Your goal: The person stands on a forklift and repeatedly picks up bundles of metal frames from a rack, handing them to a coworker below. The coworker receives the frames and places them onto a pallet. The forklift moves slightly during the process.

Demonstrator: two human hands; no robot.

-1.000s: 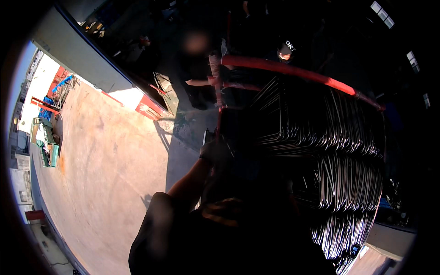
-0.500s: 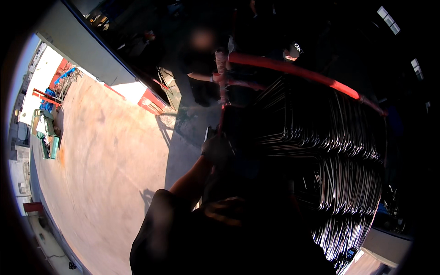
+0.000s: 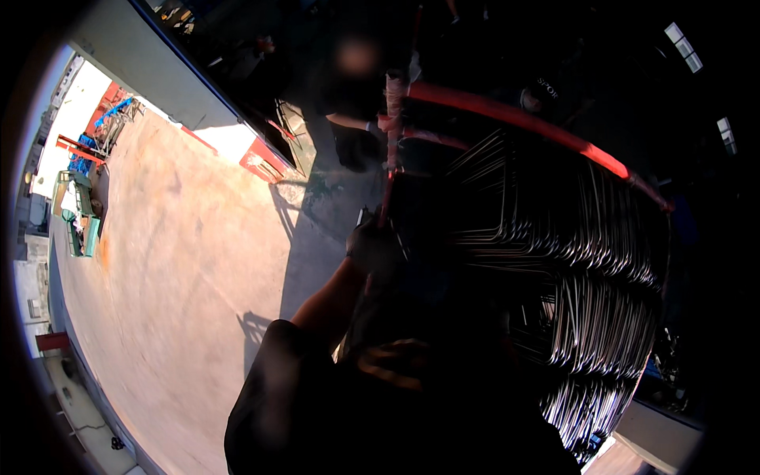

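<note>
A red-framed rack (image 3: 507, 119) fills the right half of the frame, loaded with tiers of bent metal rods (image 3: 602, 321). At its left edge, near the centre of the frame, a red upright (image 3: 393, 119) runs down to the left hand (image 3: 370, 247), which lies against it. Whether the fingers are clamped on the upright or stand apart cannot be told, since the hand is very dark (the right hand cannot be made out). The wearer's dark clothing (image 3: 277, 388) occupies the lower middle, hiding what lies behind it; deep shadow obscures the rack's lower left part.

Surroundings, in decreasing size: sunlit concrete ground (image 3: 182, 214) across the left; a pale wall (image 3: 150, 59) slanting through the upper left; a person (image 3: 356, 146) at upper centre, one forearm extended toward the upright, contact uncertain; a green cart (image 3: 85, 233) at far left; a red panel (image 3: 265, 162) below the wall's end; and a dim cap (image 3: 546, 85) at upper right.

Compared with half a second earlier, the rack's top bar sits slightly farther right, the cart slightly higher, and the cap farther right; the left hand remains at the upright.
</note>
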